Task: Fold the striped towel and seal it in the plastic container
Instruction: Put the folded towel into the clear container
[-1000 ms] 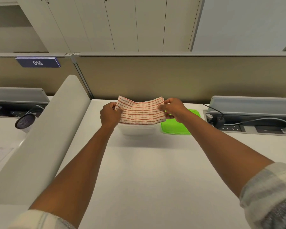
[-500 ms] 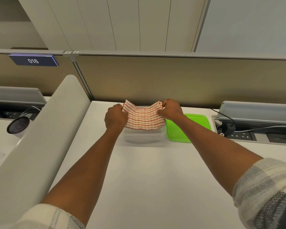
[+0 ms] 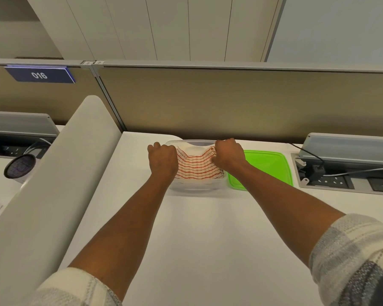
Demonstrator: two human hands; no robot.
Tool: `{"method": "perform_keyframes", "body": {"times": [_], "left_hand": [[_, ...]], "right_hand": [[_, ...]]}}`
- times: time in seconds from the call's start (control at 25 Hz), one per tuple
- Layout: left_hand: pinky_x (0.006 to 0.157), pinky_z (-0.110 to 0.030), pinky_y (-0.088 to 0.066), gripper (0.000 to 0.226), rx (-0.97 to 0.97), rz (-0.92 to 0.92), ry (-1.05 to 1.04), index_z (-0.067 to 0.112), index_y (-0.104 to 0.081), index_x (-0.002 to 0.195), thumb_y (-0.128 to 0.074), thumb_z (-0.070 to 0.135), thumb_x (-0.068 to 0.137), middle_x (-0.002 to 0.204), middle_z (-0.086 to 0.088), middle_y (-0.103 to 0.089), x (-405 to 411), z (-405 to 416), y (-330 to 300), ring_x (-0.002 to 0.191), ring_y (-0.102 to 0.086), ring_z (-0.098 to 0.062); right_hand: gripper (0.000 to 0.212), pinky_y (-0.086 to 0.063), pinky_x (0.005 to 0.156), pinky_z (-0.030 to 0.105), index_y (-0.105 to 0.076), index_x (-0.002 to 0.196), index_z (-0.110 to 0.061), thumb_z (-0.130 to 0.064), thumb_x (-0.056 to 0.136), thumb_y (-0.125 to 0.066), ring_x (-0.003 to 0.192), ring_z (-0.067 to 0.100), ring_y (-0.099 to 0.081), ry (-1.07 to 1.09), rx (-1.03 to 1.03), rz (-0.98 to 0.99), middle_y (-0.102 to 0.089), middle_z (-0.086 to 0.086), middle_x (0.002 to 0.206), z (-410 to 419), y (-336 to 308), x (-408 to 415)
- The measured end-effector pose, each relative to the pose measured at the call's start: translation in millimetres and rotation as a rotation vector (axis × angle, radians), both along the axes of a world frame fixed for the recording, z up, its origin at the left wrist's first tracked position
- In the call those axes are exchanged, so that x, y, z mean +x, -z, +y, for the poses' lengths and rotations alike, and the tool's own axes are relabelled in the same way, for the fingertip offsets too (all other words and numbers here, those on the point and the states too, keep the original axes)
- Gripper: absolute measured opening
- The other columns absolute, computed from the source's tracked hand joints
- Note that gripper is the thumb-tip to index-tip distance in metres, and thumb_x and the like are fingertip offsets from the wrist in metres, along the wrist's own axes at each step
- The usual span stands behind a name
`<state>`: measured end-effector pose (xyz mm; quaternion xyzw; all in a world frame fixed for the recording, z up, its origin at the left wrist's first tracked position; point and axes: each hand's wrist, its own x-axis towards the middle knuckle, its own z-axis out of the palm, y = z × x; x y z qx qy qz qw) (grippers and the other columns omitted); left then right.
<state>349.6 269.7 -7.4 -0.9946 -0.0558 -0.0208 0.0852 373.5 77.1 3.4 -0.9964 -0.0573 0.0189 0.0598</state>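
Now lowered from mid-air into the clear plastic container [image 3: 195, 186], folded striped towel [image 3: 197, 167] pinched at both ends by left hand [image 3: 163, 161] and right hand [image 3: 228, 156]; green lid [image 3: 268, 171] waiting at three o'clock on desk [image 3: 197, 239].

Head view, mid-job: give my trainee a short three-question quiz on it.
1. True or false: the green plastic lid is already on the clear plastic container.
2. What do the left hand and right hand both grip?
3. The lid lies: A) left of the container, B) right of it, C) under it.

Key: 1 false; 2 the folded red-striped towel, one end each; 3 B.
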Motion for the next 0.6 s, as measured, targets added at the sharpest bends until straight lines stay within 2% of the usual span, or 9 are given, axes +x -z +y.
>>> {"method": "perform_keyframes", "body": {"times": [0.2,0.6], "left_hand": [[0.087,-0.036,-0.038,0.026,0.077,-0.018,0.048,0.021,-0.068,0.103,-0.065,0.042,0.087,0.102,-0.002,-0.072,-5.8,2.6,6.9,0.105,-0.054,-0.021],[0.085,-0.033,-0.042,0.036,-0.006,-0.067,0.093,0.016,-0.059,0.115,-0.066,0.039,0.087,0.11,-0.004,-0.07,-12.6,7.7,6.1,0.098,-0.061,-0.021]], "right_hand": [[0.033,-0.046,0.084,0.039,-0.059,0.112,-0.009,-0.025,0.083,-0.062,0.109,0.032,-0.054,-0.044,-0.098,-0.055,-0.068,0.012,0.109,0.9,6.0,-4.9],[0.054,-0.047,0.084,0.039,-0.049,0.125,-0.009,-0.034,0.082,-0.07,0.11,0.033,-0.056,-0.052,-0.024,0.004,-0.066,0.014,0.115,-3.8,4.6,-18.4]]}}
